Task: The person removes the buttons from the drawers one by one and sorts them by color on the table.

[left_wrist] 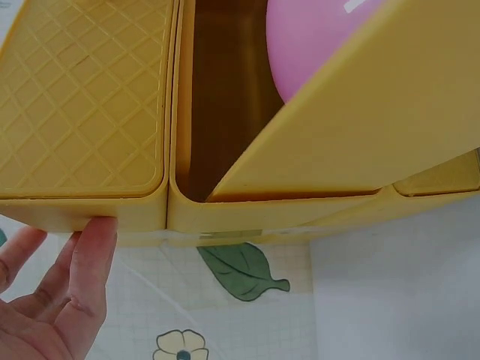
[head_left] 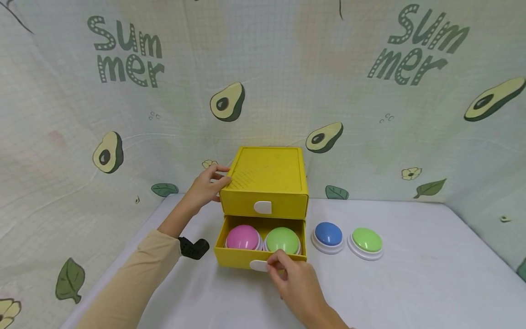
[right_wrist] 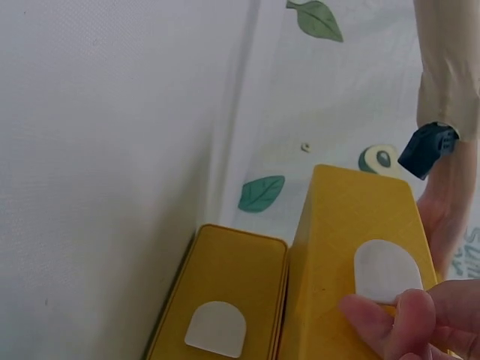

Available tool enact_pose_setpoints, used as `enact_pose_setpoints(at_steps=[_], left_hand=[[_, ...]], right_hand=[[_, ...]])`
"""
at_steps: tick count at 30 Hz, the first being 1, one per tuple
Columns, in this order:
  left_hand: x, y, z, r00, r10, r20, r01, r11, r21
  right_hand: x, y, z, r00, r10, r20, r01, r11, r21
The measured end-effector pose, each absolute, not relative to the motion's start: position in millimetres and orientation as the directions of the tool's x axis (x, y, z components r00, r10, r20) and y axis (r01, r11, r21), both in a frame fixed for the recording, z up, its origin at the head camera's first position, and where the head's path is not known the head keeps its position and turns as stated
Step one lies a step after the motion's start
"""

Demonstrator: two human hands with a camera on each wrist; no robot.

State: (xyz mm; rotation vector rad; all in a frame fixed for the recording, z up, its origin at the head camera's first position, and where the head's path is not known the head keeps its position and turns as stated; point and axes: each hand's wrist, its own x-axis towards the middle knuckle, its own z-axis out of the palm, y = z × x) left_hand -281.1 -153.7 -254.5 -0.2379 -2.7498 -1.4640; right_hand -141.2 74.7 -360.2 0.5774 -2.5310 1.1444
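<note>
On the table stands a yellow drawer unit (head_left: 269, 171). Its middle drawer (head_left: 234, 259) is pulled out and holds a pink push light (head_left: 243, 237) and a green push light (head_left: 283, 240), each with a pale base. My right hand (head_left: 297, 283) pinches the white tab handle (right_wrist: 386, 271) of that drawer between thumb and finger. My left hand (head_left: 207, 186) touches the unit's left side near the top, its fingers (left_wrist: 91, 259) extended against the yellow wall. Above, the top drawer's white tab (head_left: 263, 207) is untouched. The right wrist view shows a lower drawer (right_wrist: 232, 266) pushed in.
Right of the unit, a blue push light (head_left: 328, 234) and another green push light (head_left: 367, 240) sit on the white table (head_left: 419, 274). A cloth (head_left: 271, 68) printed with avocados and leaves hangs behind. A black strap piece (head_left: 194, 248) is on the left wrist.
</note>
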Motion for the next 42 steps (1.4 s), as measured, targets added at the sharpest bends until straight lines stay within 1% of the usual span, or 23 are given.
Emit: enact_pose_setpoints(at_steps=[7,10,17,25,29,32,35,38,42], left_hand=[[-281,-154,-255,-0.987,0.133,0.09,0.149,0.544,0.826],[-281,-154,-255,-0.986,0.136,0.094,0.154,0.544,0.825],[-282,-154,-255,-0.987,0.133,0.094,0.152,0.545,0.825],[-282,-154,-255,-0.987,0.133,0.09,0.149,0.547,0.824],[-282,-154,-255,-0.987,0.132,0.092,0.15,0.548,0.823],[-281,-154,-255,-0.986,0.135,0.098,0.157,0.548,0.822],[-281,-154,-255,-0.986,0.135,0.1,0.159,0.552,0.819],[-282,-155,-255,-0.986,0.135,0.1,0.159,0.555,0.816],[-282,-155,-255,-0.985,0.142,0.102,0.164,0.554,0.816]], right_hand=[[-137,76,-358,-0.891,-0.261,0.372,-0.452,0.6,-0.66],[-134,76,-358,-0.884,-0.27,0.381,-0.464,0.599,-0.652],[-131,75,-359,-0.841,-0.27,0.468,-0.526,0.608,-0.595],[-130,77,-355,-0.842,-0.31,0.441,-0.534,0.592,-0.603],[-128,84,-345,-0.859,-0.366,0.359,-0.512,0.573,-0.64],[-128,90,-336,-0.865,-0.381,0.326,-0.498,0.572,-0.652],[-129,97,-325,-0.875,-0.359,0.325,-0.482,0.574,-0.662],[-131,105,-314,-0.893,-0.323,0.315,-0.448,0.554,-0.702],[-137,114,-302,-0.874,-0.31,0.374,-0.485,0.528,-0.697]])
